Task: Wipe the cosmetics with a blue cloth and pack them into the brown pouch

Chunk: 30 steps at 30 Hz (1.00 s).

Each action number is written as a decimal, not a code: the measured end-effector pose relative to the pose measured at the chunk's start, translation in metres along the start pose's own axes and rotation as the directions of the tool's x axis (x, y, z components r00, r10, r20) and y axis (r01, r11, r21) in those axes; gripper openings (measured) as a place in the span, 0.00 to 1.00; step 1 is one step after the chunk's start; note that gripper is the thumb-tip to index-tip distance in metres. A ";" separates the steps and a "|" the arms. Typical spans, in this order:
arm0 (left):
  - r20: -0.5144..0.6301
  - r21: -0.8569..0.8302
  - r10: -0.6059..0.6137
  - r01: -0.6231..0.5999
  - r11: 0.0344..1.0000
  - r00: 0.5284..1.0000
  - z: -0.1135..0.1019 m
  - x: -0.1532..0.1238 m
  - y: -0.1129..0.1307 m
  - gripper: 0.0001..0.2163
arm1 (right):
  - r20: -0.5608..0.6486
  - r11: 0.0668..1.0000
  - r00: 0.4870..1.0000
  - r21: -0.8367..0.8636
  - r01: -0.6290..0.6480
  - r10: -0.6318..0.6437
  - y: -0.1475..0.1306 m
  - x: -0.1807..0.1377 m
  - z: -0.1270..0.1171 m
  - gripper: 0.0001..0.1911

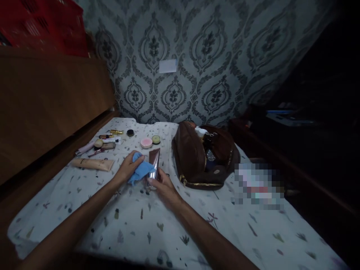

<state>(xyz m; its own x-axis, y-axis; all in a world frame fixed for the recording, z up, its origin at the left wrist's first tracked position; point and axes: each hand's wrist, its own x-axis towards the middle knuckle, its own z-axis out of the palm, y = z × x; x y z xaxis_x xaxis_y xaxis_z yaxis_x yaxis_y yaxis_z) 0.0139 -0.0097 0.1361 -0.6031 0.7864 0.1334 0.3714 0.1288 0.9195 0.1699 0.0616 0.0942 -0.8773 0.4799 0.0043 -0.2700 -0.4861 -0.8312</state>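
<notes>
My left hand (130, 165) is closed on a crumpled blue cloth (141, 169), whose right end touches a shiny brown squeeze tube (154, 159). The tube stands upright, flat end up, and my right hand (163, 183) grips it near its lower end. To the right sits a brown zip bag (189, 153), unzipped, with several items inside that are too dark to make out fully. Just beyond my hands lie a round pink compact (146, 143) and a small green round container (156, 139). A beige tube (92, 164) lies flat to the left of my left hand.
Several small cosmetics, among them a gold tube (116, 132) and a black round pot (130, 132), lie at the back left of the patterned white sheet (135, 228). A wooden cabinet (53, 108) borders the left side, with a red crate (45, 28) on top. A blurred-out patch covers something at right.
</notes>
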 end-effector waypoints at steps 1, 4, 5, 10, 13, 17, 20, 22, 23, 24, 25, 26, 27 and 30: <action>-0.063 0.026 -0.002 0.004 1.000 0.998 -0.002 0.001 -0.002 0.21 | -0.008 1.000 1.000 0.008 -0.022 0.022 0.000 0.001 -0.001 0.26; -0.114 0.122 0.113 -0.099 0.988 0.987 -0.001 -0.005 -0.007 0.29 | -0.039 0.999 0.998 -0.016 -0.047 0.046 0.004 0.006 -0.004 0.29; -0.066 0.150 0.212 -0.200 0.968 0.975 0.002 -0.009 -0.007 0.29 | -0.051 0.998 0.998 -0.032 -0.048 0.046 0.005 0.007 -0.006 0.32; 0.325 0.222 0.621 -0.696 0.683 0.713 0.015 -0.023 -0.012 0.17 | -0.079 0.991 0.996 -0.130 0.017 -0.028 0.006 0.006 -0.010 0.31; 0.335 0.315 0.667 -0.746 0.587 0.666 0.011 -0.013 -0.018 0.16 | -0.012 0.986 1.000 -0.168 0.002 -0.004 0.001 0.002 -0.009 0.26; 0.212 0.442 0.611 -0.633 0.636 0.762 -0.003 0.008 -0.026 0.16 | 0.060 0.990 0.997 -0.135 -0.046 0.055 -0.004 0.000 -0.006 0.25; 0.069 0.439 0.524 -0.497 0.748 0.849 -0.010 0.017 -0.033 0.17 | 0.106 0.987 0.985 -0.098 -0.124 0.135 -0.007 -0.002 -0.004 0.23; 0.032 0.364 0.454 -0.433 0.825 0.890 -0.014 0.019 -0.037 0.17 | 0.112 0.976 0.970 -0.050 -0.211 0.216 -0.009 -0.003 -0.004 0.23; 0.023 0.309 0.415 -0.401 0.862 0.910 -0.015 0.020 -0.039 0.17 | 0.113 0.968 0.962 -0.022 -0.248 0.249 -0.010 -0.003 -0.003 0.23; 0.017 0.248 0.372 -0.364 0.898 0.928 -0.017 0.021 -0.041 0.17 | 0.113 0.961 0.955 0.006 -0.278 0.275 -0.012 -0.004 -0.003 0.23; 0.015 0.186 0.319 -0.316 0.930 0.948 -0.020 0.023 -0.042 0.17 | 0.111 0.954 0.950 0.032 -0.298 0.293 -0.014 -0.004 -0.002 0.23; 0.017 0.119 0.257 -0.257 0.959 0.966 -0.022 0.024 -0.044 0.16 | 0.107 0.948 0.946 0.056 -0.312 0.305 -0.015 -0.004 -0.002 0.23; 0.028 0.043 0.184 -0.185 0.982 0.983 -0.025 0.025 -0.044 0.17 | 0.098 0.943 0.944 0.080 -0.322 0.314 -0.017 -0.004 -0.001 0.25; 0.077 -0.200 -0.031 0.046 0.979 0.997 -0.031 0.026 -0.046 0.20 | 0.031 0.938 0.948 0.139 -0.317 0.316 -0.019 -0.003 -0.001 0.31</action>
<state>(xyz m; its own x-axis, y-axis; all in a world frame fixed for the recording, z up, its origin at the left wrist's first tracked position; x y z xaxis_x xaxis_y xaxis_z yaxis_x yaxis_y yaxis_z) -0.0407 -0.0139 0.1092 -0.5581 0.8264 0.0755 0.1945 0.0418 0.9800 0.1775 0.0702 0.1091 -0.9294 0.2791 -0.2414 -0.0301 -0.7094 -0.7042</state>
